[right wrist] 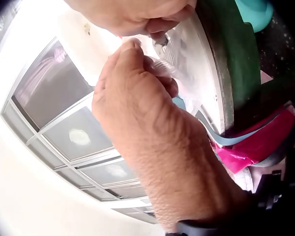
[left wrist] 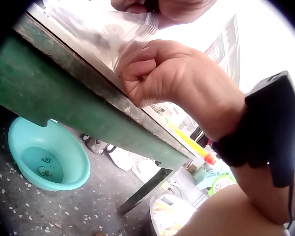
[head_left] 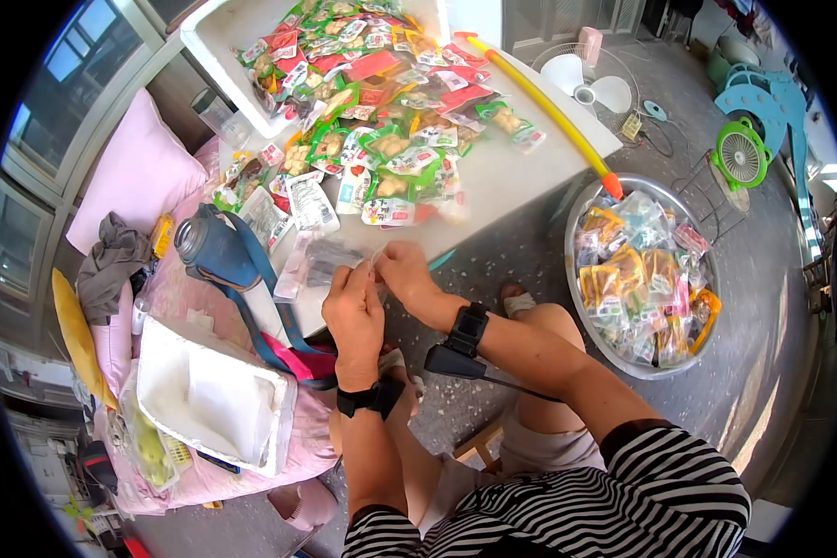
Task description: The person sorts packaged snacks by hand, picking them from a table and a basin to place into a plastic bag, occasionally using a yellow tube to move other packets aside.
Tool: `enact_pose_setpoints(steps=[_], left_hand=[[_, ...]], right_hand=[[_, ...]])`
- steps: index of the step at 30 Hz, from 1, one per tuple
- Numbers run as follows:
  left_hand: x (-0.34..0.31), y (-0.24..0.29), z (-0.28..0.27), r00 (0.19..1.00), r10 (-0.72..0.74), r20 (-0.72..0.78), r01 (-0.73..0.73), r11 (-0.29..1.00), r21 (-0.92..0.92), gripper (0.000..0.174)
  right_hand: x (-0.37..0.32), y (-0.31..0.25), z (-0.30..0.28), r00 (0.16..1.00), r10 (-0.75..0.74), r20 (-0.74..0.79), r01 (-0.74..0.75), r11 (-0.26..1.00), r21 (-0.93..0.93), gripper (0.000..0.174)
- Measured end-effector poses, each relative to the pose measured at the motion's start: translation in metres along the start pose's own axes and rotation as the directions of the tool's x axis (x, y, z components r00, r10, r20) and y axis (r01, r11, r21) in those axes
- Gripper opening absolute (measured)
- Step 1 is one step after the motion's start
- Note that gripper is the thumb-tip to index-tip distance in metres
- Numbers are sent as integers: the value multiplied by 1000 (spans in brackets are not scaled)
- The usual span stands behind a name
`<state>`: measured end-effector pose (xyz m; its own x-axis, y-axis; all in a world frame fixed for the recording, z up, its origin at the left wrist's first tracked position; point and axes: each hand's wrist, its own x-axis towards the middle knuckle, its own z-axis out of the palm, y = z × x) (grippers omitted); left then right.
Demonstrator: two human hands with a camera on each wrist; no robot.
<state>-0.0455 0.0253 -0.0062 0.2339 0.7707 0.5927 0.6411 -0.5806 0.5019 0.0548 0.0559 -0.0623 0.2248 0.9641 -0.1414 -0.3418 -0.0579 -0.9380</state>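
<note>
A clear plastic zip bag point(left wrist: 101, 34) with a ridged edge is stretched between both hands over the table's front edge. My left hand point(head_left: 353, 312) pinches the bag's edge with curled fingers. Close beside it, my right hand point(head_left: 411, 277) grips the same edge; in the left wrist view its fingers are folded against the ridged strip. A greyish patch shows through the bag in the head view. Just beyond the hands lies a spread of small sealed snack packets point(head_left: 391, 149), green, red and white, on the white table point(head_left: 521, 153).
A white foam box point(head_left: 228, 102) tips packets onto the table. At right stands a metal basin point(head_left: 575, 279) of packets, near a yellow stick point(head_left: 549, 102). A blue bottle point(head_left: 219, 246) and another foam box point(head_left: 205, 381) are at left. A turquoise tub point(left wrist: 76, 162) sits under the table.
</note>
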Motion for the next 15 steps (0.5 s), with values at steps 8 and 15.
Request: enact_pose_setpoints(steps=[8, 15], left_hand=[[-1, 0, 3, 999, -46, -17, 47, 994, 99, 17], [-3, -1, 4, 999, -50, -3, 50, 993, 109, 17]], right_hand=[[1, -64, -41, 990, 77, 122, -55, 984, -170, 19], [49, -106, -120, 964, -174, -200, 131, 969, -210, 21]])
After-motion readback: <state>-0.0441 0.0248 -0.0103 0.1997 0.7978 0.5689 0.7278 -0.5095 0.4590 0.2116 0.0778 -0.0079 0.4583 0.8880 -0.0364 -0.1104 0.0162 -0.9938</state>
